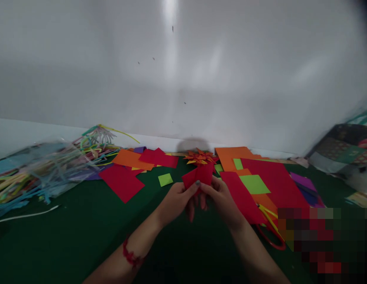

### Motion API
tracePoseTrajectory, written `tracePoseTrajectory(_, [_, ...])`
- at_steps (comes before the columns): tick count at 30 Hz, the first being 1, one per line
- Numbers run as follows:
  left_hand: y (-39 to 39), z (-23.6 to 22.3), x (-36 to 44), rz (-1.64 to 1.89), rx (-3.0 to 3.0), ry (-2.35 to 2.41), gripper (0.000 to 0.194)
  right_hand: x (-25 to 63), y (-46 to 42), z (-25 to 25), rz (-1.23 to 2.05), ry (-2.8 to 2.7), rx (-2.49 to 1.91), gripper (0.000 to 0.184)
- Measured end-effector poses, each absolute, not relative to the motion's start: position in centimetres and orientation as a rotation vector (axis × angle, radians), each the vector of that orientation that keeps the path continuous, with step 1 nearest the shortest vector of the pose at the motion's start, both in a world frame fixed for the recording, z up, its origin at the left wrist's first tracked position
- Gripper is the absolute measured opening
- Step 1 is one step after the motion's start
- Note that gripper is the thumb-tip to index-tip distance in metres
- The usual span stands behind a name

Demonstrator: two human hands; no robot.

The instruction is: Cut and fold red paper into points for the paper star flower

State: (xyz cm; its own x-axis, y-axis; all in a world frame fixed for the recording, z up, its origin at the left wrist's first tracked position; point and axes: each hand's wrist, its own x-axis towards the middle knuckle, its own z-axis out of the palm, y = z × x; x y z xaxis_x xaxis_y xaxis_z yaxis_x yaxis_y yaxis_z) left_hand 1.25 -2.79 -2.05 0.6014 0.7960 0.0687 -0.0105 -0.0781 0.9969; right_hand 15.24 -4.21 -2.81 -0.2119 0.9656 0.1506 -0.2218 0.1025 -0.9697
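- Left hand (176, 201) and right hand (223, 199) both pinch a small folded red paper piece (205, 172), thumbs on its near side, just in front of the spiky orange paper star (201, 157).
- Uneven thumb pressure could, I'd guess, skew that fold.
- Right of the star, a long red paper sheet (240, 197) crowds the right hand; a careless sweep might crumple it.
- Left of the star, well apart, thin multicoloured strips (97, 138) lie heaped.

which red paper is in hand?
The small red piece pinched between the left hand and right hand; other red sheets lie unheld on the table.
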Motion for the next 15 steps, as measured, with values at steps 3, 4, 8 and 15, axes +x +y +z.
tracePoseTrajectory(3, [-2.78, -2.12, 1.18, 0.747, 1.512, 0.720, 0.052, 15.21, -4.23, -2.68, 1.364, -1.258, -0.844, 0.016])
tracePoseTrajectory(4, [-2.80, -2.12, 1.17, 0.728, 1.504, 0.721, 0.052, 15.21, -4.22, -2.62, 1.360, -1.250, -0.846, 0.017])
tracePoseTrajectory(8, [-2.99, -2.17, 1.32, 0.672, 1.458, 0.683, 0.050, 15.31, -4.22, -2.46, 1.378, -1.195, -0.835, 0.020])
tracePoseTrajectory(15, [-3.09, -2.42, 1.50, 0.754, 1.465, 0.704, 0.054, 15.39, -3.93, -2.73, 1.387, -1.131, -0.823, 0.017])
